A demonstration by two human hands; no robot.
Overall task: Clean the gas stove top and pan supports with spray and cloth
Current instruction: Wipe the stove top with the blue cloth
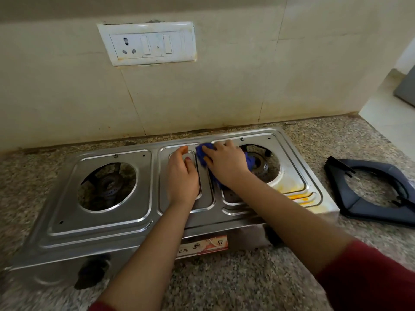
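A steel two-burner gas stove (67, 227) sits on a speckled granite counter, both burner openings bare of pan supports. My right hand (226, 163) presses a blue cloth (203, 154) onto the stove top between the centre panel and the right burner (261, 164). My left hand (183, 176) rests on the centre panel, fingers bent against the raised strip. Yellow stains (296, 194) mark the front right corner of the top. A dark pan support (372, 189) lies on the counter to the right of the stove. No spray bottle is in view.
A tiled wall with a white switch and socket plate (147, 43) stands right behind the stove. The left burner (110, 185) shows through its round opening. The counter ends at the far right, where a pale floor (393, 113) shows. Black knobs (92, 272) sit on the stove's front.
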